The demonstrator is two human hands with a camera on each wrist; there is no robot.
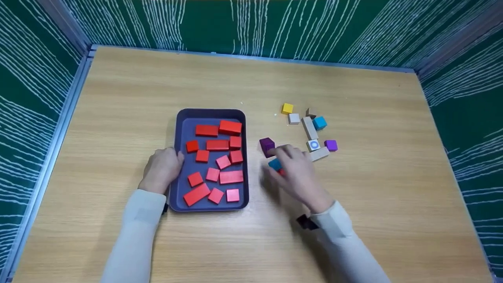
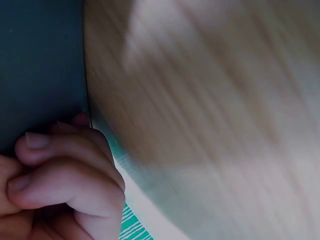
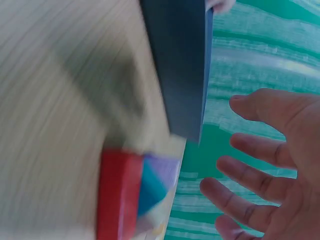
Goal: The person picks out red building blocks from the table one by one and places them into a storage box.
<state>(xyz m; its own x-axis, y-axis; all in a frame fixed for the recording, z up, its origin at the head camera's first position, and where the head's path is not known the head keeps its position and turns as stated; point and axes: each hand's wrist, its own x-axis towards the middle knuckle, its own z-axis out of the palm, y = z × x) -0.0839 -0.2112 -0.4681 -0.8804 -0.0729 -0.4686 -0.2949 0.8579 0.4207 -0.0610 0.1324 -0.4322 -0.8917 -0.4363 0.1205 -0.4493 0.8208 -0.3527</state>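
Note:
A dark blue tray (image 1: 184, 122) holds many red blocks (image 1: 217, 145) of cube and bar shape. At its left side my left hand (image 1: 162, 168) grips the edge, and the left wrist view has its curled fingers (image 2: 75, 175) against the tray wall. To the right of the tray, my right hand (image 1: 299, 175) hovers with spread fingers (image 3: 255, 145) over a red block (image 3: 119, 195) and a blue block (image 1: 275, 163). The right hand covers most of that red block in the head view. A dark purple block (image 1: 267, 146) lies just beyond its fingertips.
Farther right lie a yellow block (image 1: 287, 108), a white cube (image 1: 294, 118), a long grey block (image 1: 309, 128), a blue block (image 1: 320, 123), a purple cube (image 1: 331, 145) and a cube with a blue ring (image 1: 313, 145). Green walls (image 1: 212, 23) border the wooden table (image 1: 353, 236).

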